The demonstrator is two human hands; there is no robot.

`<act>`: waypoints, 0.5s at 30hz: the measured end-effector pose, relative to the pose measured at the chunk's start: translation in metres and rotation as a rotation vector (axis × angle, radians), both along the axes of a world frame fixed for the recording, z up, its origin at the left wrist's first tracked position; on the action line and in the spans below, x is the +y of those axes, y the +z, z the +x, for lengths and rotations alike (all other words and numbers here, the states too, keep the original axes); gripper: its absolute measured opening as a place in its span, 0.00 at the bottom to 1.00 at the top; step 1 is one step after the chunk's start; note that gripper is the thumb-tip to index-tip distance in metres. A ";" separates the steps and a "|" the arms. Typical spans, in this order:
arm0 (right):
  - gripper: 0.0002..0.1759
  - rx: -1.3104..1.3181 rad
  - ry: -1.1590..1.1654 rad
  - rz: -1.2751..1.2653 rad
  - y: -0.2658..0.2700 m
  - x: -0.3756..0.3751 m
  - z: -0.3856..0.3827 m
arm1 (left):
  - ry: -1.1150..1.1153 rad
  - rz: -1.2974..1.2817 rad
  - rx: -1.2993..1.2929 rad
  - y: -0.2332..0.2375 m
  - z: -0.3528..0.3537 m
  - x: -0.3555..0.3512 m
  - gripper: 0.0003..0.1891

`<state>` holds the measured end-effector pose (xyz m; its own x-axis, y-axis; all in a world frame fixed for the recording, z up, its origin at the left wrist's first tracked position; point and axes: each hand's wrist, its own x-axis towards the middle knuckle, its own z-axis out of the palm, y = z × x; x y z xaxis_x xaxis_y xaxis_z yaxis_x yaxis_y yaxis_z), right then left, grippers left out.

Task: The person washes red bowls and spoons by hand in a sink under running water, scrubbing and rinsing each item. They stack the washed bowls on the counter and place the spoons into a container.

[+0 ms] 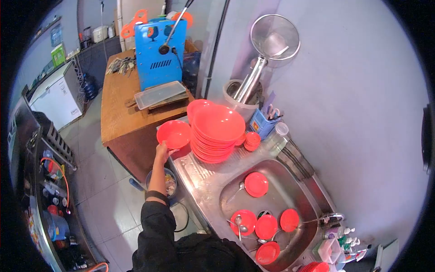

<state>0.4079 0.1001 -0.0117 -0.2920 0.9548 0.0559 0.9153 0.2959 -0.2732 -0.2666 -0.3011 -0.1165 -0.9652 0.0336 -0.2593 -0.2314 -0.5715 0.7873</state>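
Observation:
My left hand [165, 151] reaches out over the corner of the steel counter, its fingers closed on the near rim of a red bowl [174, 134]. Right beside that bowl stands a tall stack of red bowls [213, 144], with a wide one on top [219, 123]. Another red bowl [199, 107] shows just behind the stack. In the sink [235, 181], several red bowls [256, 184] lie apart, some with spoons [240, 221] in or near them. My right hand is out of the picture.
A wooden table [118, 104] carries a blue machine [159, 54] and a tray [159, 94]. Against the wall stand a tub [244, 109] with a large strainer [274, 37], a blue basket [263, 123] and small red cups [252, 141]. Pump bottles [346, 241] stand near the faucet [333, 218].

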 end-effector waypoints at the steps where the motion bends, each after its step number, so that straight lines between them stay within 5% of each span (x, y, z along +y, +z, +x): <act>1: 0.13 0.005 -0.006 0.004 -0.001 -0.001 0.003 | -0.017 0.030 0.013 0.000 -0.001 0.002 0.20; 4: 0.12 0.030 -0.029 0.018 -0.003 -0.006 0.013 | 0.096 -0.087 0.001 0.001 -0.003 0.011 0.25; 10: 0.12 0.158 -0.082 0.074 -0.011 -0.015 0.030 | -0.126 -0.322 -0.062 -0.012 -0.008 0.005 0.35; 11: 0.10 0.020 -0.067 0.294 -0.028 -0.012 0.040 | -0.113 -0.299 -0.055 -0.025 -0.018 0.003 0.36; 12: 0.08 -0.102 -0.142 0.225 -0.011 -0.020 0.021 | -0.126 -0.339 -0.101 -0.009 -0.009 0.004 0.37; 13: 0.07 -0.045 -0.092 0.478 -0.029 -0.018 0.026 | -0.197 -0.265 0.011 -0.010 -0.009 0.005 0.38; 14: 0.09 -0.064 -0.131 0.434 -0.013 -0.024 0.014 | -0.106 -0.296 0.042 -0.013 -0.011 0.008 0.38; 15: 0.07 -0.007 -0.233 0.492 -0.015 -0.021 0.008 | -0.393 0.037 0.207 -0.026 -0.016 0.000 0.37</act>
